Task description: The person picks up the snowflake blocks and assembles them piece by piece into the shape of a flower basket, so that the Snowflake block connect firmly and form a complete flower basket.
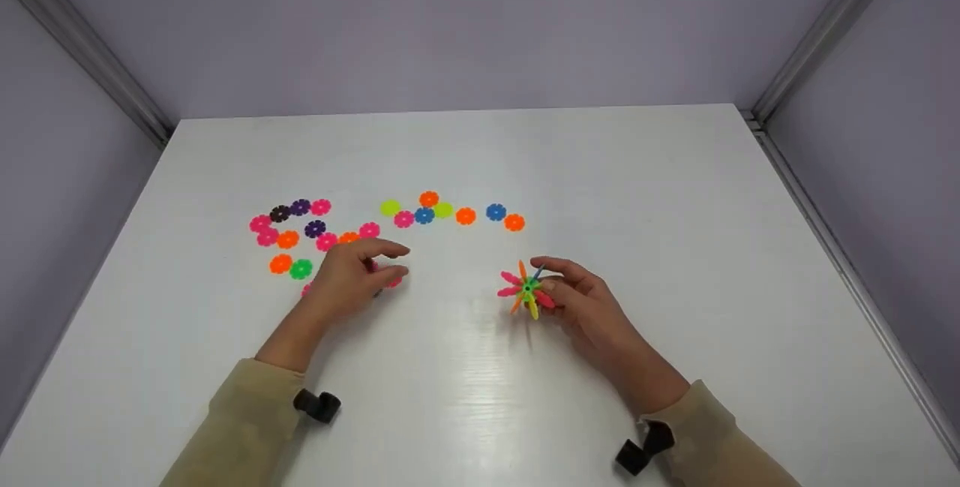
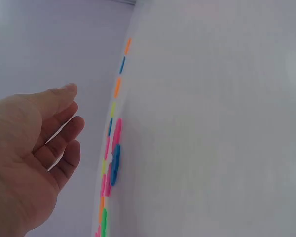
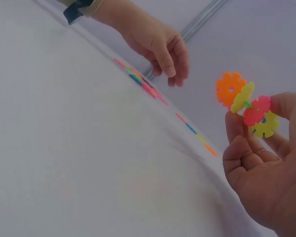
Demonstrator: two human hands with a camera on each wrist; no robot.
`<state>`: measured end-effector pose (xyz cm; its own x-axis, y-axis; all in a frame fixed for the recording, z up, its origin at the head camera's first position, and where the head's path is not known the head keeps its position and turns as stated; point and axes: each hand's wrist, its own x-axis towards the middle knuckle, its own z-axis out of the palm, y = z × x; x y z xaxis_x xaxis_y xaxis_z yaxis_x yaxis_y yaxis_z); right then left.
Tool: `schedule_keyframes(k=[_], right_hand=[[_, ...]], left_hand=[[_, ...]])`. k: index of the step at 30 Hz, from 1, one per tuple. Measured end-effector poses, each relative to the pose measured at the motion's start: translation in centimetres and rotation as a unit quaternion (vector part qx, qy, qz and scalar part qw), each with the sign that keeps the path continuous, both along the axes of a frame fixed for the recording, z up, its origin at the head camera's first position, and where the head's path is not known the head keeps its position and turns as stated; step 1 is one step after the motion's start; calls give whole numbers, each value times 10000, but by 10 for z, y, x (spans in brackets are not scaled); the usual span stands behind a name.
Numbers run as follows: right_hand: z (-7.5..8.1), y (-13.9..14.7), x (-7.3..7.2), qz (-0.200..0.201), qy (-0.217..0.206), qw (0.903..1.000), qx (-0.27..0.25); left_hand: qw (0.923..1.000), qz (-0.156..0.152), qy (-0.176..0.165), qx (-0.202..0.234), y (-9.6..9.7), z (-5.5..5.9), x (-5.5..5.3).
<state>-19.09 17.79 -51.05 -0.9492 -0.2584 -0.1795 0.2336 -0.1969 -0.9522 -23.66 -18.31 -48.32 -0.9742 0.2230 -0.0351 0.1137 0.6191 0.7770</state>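
My right hand (image 1: 592, 314) pinches a cluster of interlocked notched plastic discs (image 1: 527, 289) above the table, right of the middle. A green disc forms its centre, with pink, orange, yellow and blue discs slotted around it; the right wrist view shows the fingers and thumb on the cluster (image 3: 256, 106). My left hand (image 1: 345, 277) hovers over the loose discs on the left, thumb and forefinger apart, holding nothing. In the left wrist view the left hand (image 2: 34, 143) has loosely bent fingers beside the row of discs. It hides some discs in the head view.
Loose notched discs lie flat on the white table (image 1: 480, 412): several at the left, including a green disc (image 1: 301, 269), and a row at the middle ending in an orange disc (image 1: 514, 223). Walls stand behind and at both sides.
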Motion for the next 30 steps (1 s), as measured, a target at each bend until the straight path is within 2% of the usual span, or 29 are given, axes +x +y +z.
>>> schedule_keyframes(k=[3,5,13,20,24,27,30], right_hand=[[-1,0,0,19,2,10000,22],[-2,0,0,16,-3,10000,59],[-1,-1,1,-13,-58,9997,220],[1,-2,0,68,-69,9996,250],[1,-3,1,146,-41,9999,73],[1,-3,3,247,62,9997,-9],[1,-4,4,375,181,9991,52]], left_hand=[[9982,67,-520,-295,-9,-2,-3],[9969,22,-642,-455,-13,-4,-4],[9936,-335,-462,-979,-18,-8,-7],[9944,-266,-541,-863,-10,-6,-8],[9977,-236,-275,-573,6,1,-5],[9993,-254,203,-167,27,12,1],[9960,-418,703,369,52,21,9]])
